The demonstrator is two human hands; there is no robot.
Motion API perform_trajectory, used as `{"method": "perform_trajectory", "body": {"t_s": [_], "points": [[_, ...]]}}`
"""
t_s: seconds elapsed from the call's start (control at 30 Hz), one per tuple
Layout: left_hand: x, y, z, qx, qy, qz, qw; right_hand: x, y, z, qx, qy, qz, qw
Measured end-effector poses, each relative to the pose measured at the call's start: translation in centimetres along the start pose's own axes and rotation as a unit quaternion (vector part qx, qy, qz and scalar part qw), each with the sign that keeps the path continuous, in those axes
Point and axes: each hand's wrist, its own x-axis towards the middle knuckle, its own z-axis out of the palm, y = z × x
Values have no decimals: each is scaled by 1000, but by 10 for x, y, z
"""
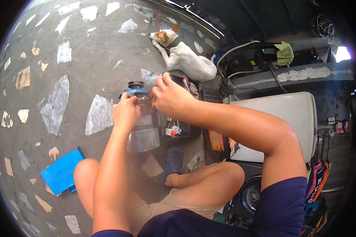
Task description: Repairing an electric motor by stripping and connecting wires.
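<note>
My left hand (125, 113) is closed, its thumb and fingers pinched at the near edge of a small blue machine (135, 91) with a dark round knob (136, 84) on top. What those fingers grip is hidden. Just to the right, my right hand (172, 96) is also closed, fingers curled toward the left hand. A bit of orange and red shows at its fingertips, too small to name. Below both hands lies a clear plastic sheet or cover (143, 141). Beside it a black open box (192, 132) holds a white and red container (172, 132) and other small items.
A white and tan dog (188, 57) lies on the grey patched floor (83, 47) beyond my hands. A blue case (63, 172) lies at the left by my knee. To the right stands a washing machine with a pale top (279, 118). A hose (241, 45) and cables hang behind.
</note>
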Motion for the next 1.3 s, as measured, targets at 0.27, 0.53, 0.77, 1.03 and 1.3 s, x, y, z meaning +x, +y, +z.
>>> {"method": "perform_trajectory", "body": {"t_s": [0.27,0.53,0.77,1.03,1.3], "points": [[-3,-4,1,-15,-4,-22,1000,11,-6,-15,6,-44,-15,999],[-3,-2,2,-26,1,-20,999,19,-1,-28,169,-213,58,961],[-3,0,0,-35,-13,-20,999,21,4,-33,280,-251,114,920],[-1,-17,-15,-26,-12,62,998,29,9,-32,431,-315,208,820],[19,-6,-52,158,-21,49,986,-94,-39,11,572,-223,132,778]]}}
